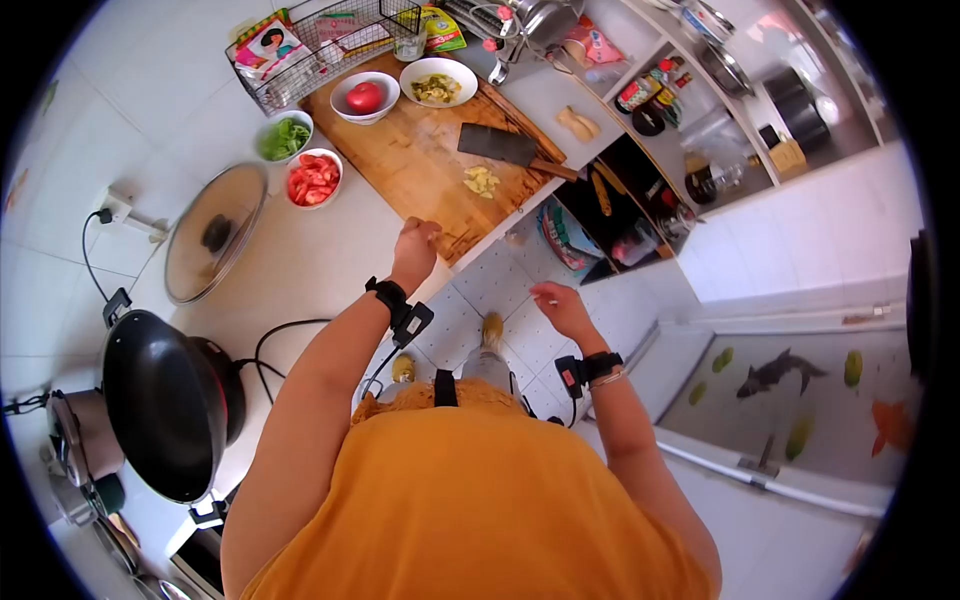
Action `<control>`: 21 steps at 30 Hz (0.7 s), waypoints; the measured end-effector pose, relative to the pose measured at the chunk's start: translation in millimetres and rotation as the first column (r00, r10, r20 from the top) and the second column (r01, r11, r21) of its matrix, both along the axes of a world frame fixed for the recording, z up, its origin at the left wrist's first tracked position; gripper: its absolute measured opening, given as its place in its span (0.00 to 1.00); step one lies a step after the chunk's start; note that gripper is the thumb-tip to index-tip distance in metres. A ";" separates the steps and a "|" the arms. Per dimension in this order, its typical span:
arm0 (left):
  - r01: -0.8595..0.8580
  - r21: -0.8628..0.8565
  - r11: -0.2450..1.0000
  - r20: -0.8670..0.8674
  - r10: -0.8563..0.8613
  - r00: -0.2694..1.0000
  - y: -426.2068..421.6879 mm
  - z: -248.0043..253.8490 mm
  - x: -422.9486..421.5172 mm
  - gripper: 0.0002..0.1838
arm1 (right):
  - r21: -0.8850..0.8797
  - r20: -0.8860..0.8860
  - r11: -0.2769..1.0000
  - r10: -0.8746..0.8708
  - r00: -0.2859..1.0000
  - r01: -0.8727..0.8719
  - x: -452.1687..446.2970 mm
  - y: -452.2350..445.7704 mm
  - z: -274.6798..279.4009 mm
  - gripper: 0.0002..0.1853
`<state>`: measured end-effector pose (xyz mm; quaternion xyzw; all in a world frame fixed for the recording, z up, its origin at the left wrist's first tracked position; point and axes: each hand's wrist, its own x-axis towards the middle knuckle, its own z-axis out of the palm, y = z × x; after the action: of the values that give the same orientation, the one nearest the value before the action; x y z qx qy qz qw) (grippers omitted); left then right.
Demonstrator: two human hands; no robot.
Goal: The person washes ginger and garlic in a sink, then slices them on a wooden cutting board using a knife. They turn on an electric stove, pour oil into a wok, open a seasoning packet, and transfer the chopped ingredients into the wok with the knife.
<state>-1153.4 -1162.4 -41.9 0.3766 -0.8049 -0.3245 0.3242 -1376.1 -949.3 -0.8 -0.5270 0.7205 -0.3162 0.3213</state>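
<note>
At 10 o'clock from the view's middle, the left hand [414, 250], fingers curled, is beside the cutting board [400, 150], which lies at 11 on the desk [285, 262]. The right hand [562, 305], loosely bent, is at 3. I cannot tell whether either holds anything. A knife [495, 144] rests at 12.

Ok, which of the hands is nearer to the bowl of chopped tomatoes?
Left. The left hand is by the near corner of the cutting board, to the right of the bowl of chopped tomatoes; the right hand is much farther right, out over the floor.
</note>
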 end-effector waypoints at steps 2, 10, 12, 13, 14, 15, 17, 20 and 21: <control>-0.106 0.013 0.994 -0.042 0.106 0.993 -20.1 -6.1 -26.5 0.18 | -0.120 -0.162 0.991 0.033 0.986 -0.053 -46.7 -37.3 -12.8 0.13; -0.423 -0.120 0.898 -0.051 0.420 0.906 -45.9 -39.0 -92.9 0.14 | -0.182 -0.561 0.906 0.223 0.797 -0.382 -164.0 -209.6 -14.9 0.27; -0.449 -0.275 0.850 -0.011 0.464 0.886 -45.7 -35.2 -98.2 0.15 | -0.113 -0.520 0.897 0.313 0.795 -0.427 -174.5 -232.8 -9.0 0.27; -0.520 -0.270 0.810 -0.016 0.536 0.844 -40.9 -27.8 -100.5 0.16 | -0.038 -0.494 0.890 0.378 0.783 -0.453 -178.5 -239.7 -8.2 0.27; -0.587 -0.267 0.764 -0.021 0.605 0.796 -36.6 -20.7 -101.1 0.17 | -0.026 -0.506 0.877 0.403 0.763 -0.480 -183.4 -246.5 -12.7 0.28; -0.595 -0.260 0.760 0.007 0.618 0.786 -32.3 -17.4 -99.6 0.17 | -0.015 -0.483 0.869 0.427 0.764 -0.495 -187.9 -250.1 -19.9 0.28; -0.696 -0.229 0.681 0.185 0.732 0.655 -22.0 -15.9 -94.7 0.19 | -0.109 -0.431 0.848 0.430 0.793 -0.519 -194.4 -254.1 -34.6 0.30; -0.738 0.042 0.674 0.087 0.733 0.675 -12.5 -22.4 -95.0 0.22 | -0.124 -0.398 0.833 0.456 0.796 -0.539 -195.3 -259.3 -44.5 0.28; -0.741 0.041 0.671 0.099 0.735 0.671 -15.7 -22.0 -96.8 0.22 | -0.090 -0.388 0.839 0.466 0.795 -0.536 -195.5 -261.5 -43.3 0.28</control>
<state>-1250.2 -1178.1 -63.8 0.6937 -0.5824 -0.1825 0.3825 -1571.6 -1210.7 -44.1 -0.7762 0.5648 -0.1893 0.2067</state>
